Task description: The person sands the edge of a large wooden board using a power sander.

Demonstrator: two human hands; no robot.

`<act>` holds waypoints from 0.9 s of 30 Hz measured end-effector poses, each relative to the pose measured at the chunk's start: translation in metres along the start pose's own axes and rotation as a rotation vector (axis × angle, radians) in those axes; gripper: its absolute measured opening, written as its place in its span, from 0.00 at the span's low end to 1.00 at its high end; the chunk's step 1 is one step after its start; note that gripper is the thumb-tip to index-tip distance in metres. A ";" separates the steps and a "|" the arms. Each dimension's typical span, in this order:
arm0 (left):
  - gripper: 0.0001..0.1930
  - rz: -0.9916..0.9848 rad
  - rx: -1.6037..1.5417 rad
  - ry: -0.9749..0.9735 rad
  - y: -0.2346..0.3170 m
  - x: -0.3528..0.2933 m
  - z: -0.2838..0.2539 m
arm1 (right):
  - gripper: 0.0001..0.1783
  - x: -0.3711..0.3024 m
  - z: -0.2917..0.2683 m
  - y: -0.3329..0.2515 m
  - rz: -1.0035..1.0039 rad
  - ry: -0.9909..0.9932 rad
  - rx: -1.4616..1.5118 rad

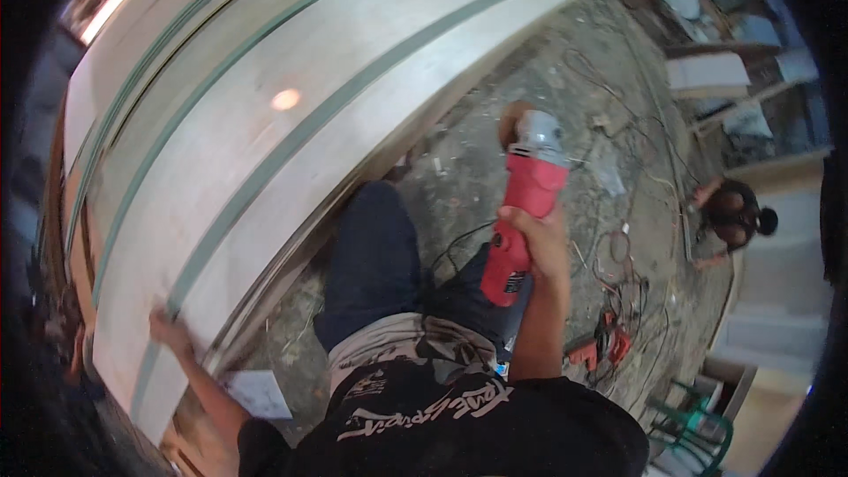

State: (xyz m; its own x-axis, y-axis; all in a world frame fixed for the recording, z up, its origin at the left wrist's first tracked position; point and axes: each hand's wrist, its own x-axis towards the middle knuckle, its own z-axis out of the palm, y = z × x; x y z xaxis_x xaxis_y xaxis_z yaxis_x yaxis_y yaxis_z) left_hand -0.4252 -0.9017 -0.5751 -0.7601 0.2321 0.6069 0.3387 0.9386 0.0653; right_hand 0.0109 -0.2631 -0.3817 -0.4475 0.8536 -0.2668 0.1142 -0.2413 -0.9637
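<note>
My right hand (541,234) is wrapped round the body of a red angle grinder (530,190). Its grey metal head points away from me, with a brown disc (512,124) on the left side. The tool hangs over the floor, apart from the long pale panel. That panel (353,115), white with grey-green stripes, slants across my left side. My left hand (170,333) is at its near end, by a stripe. Motion smears those fingers, so whether they grip anything is unclear.
A red power tool (605,344) lies on the concrete floor (636,238) to my right among tangled cords. Another person (738,216) crouches farther right by a pale board. A green chair (693,424) stands at lower right. A white sheet (258,393) lies near my left forearm.
</note>
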 end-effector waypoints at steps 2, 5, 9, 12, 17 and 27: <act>0.15 -0.074 0.031 -0.118 -0.032 -0.012 -0.004 | 0.23 0.003 0.003 0.003 -0.123 -0.023 -0.037; 0.25 -0.108 0.004 0.149 -0.012 0.003 0.008 | 0.24 -0.001 -0.004 -0.007 -0.149 0.032 -0.030; 0.27 0.015 -0.357 0.480 0.202 0.027 -0.014 | 0.24 0.004 -0.010 -0.001 -0.128 0.064 0.044; 0.28 0.380 -0.564 0.116 0.374 0.045 -0.014 | 0.23 0.003 -0.020 -0.002 -0.105 0.072 0.077; 0.32 0.310 -0.718 -0.117 0.541 0.085 0.002 | 0.20 0.020 -0.066 -0.006 -0.124 0.173 0.147; 0.26 0.220 -0.509 -0.202 0.573 0.090 0.045 | 0.16 0.094 -0.243 -0.017 -0.113 0.498 0.128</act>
State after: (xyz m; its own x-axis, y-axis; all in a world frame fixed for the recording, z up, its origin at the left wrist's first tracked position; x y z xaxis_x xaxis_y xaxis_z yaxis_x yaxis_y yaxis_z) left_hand -0.3246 -0.3312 -0.5189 -0.7154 0.4985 0.4895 0.6861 0.6337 0.3574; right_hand 0.1823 -0.0672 -0.3933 0.0283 0.9862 -0.1634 -0.0334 -0.1625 -0.9862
